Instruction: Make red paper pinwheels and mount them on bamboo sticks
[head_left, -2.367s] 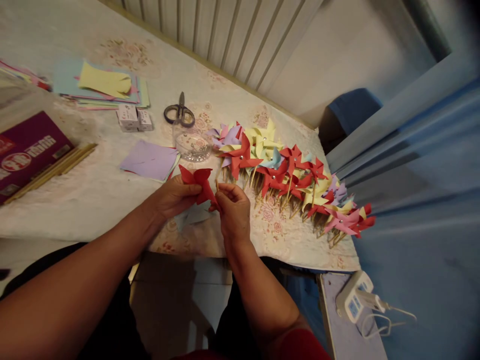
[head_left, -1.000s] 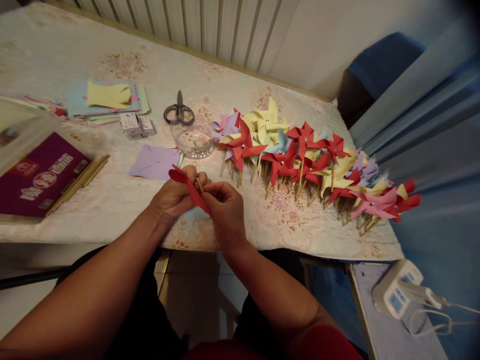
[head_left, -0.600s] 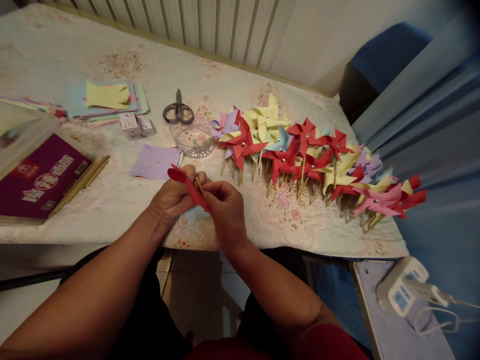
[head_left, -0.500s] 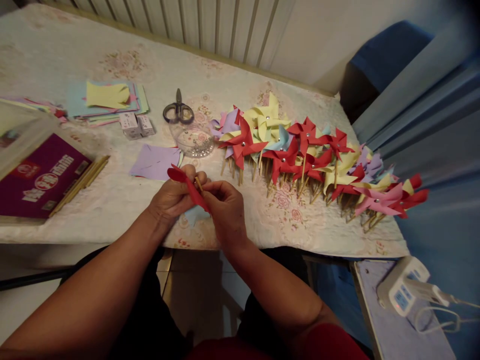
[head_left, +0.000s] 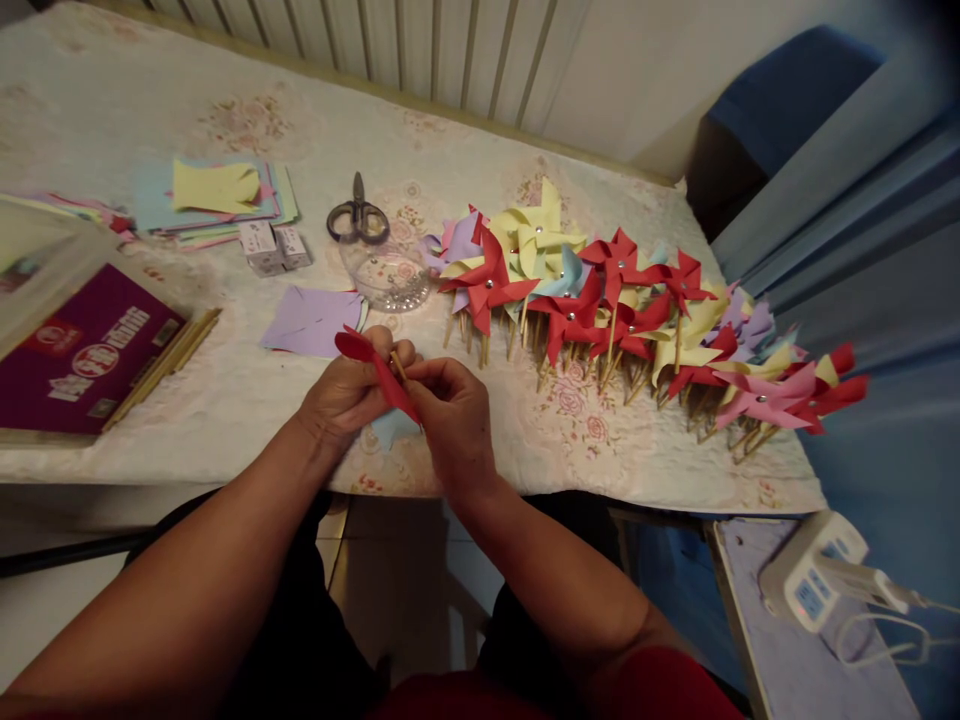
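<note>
Between my hands, near the table's front edge, is a red paper pinwheel seen edge-on. My left hand is closed on its paper, with one red blade curling up above the thumb. My right hand pinches a short-looking wooden stick that sticks out at the back of the paper; most of the stick is hidden by the fingers. Under the hands lies a light blue piece of paper. Just beyond them are purple paper squares and a clear dish of small shiny pins.
Finished pinwheels lie in a long row on the right. Scissors, small boxes and stacked coloured paper sit farther back. At left, a plastic bin stands beside wooden sticks. A power strip rests low right.
The view has shifted slightly. Both hands keep the same hold on the red pinwheel and stick, with hardly any visible movement.
</note>
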